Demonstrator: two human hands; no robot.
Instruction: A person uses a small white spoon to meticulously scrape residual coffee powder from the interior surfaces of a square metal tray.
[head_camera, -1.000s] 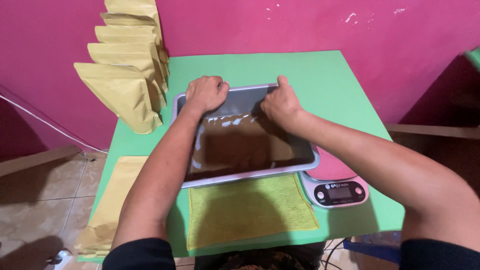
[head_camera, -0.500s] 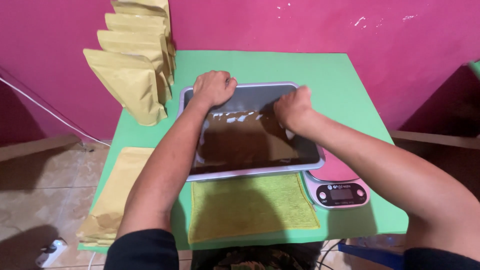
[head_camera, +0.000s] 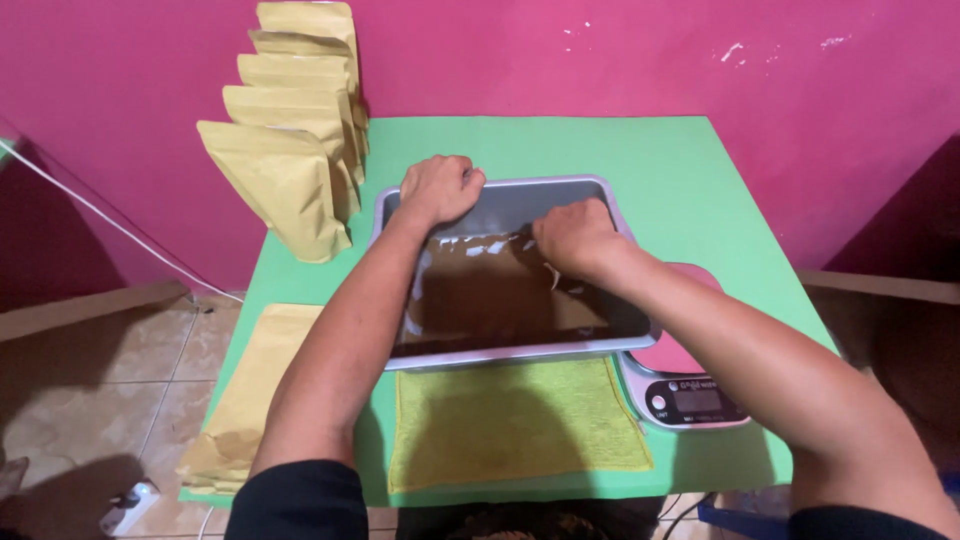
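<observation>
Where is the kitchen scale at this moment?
In the head view the pink kitchen scale sits at the table's near right, tucked partly under the metal tray's right corner, just right of the yellow cloth and below the right forearm.

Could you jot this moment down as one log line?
left hand: gripping far rim of metal tray | right hand: inside tray on brown powder | nearby: yellow cloth, scale

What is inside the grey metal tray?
The tray holds a flat brown layer with pale patches along its far and left edges. The right hand is inside, over this layer, and hides whatever lies under it. The left hand grips the far rim.
</observation>
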